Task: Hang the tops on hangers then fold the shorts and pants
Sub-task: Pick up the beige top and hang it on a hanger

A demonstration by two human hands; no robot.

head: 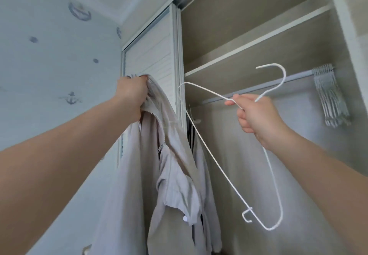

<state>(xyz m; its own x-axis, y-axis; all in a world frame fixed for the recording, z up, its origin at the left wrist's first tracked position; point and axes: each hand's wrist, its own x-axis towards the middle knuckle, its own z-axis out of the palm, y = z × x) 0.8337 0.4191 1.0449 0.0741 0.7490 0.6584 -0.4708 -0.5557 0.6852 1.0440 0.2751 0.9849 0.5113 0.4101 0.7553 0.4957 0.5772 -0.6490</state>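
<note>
On the left, the left hand [131, 93] was up high, squeezed tight around the top of a light grey zip top [143, 185]. The top hung down from that hand, loose and floppy, in front of the white sliding door [153, 55] of the closet. It was not on a hanger yet.

To the right of the top, the right hand [256, 119] pinched a thin white wire hanger [219, 166] just under its hook. The hanger was tipped sideways, with one end pointing at the top and the other end hanging low. It did not seem to touch the top.

Behind that hand ran the closet rail [278, 87], with a shelf [258, 41] above it. At the far right, a bunch of spare hangers [330, 99] hung on the rail.

Things could go wrong from here. The top was bunched up, so the hanger's end could poke into the wrong fold or catch on the zip. The wire was thin, so it could twist in the fingers, and the top could slide off one side.
</note>
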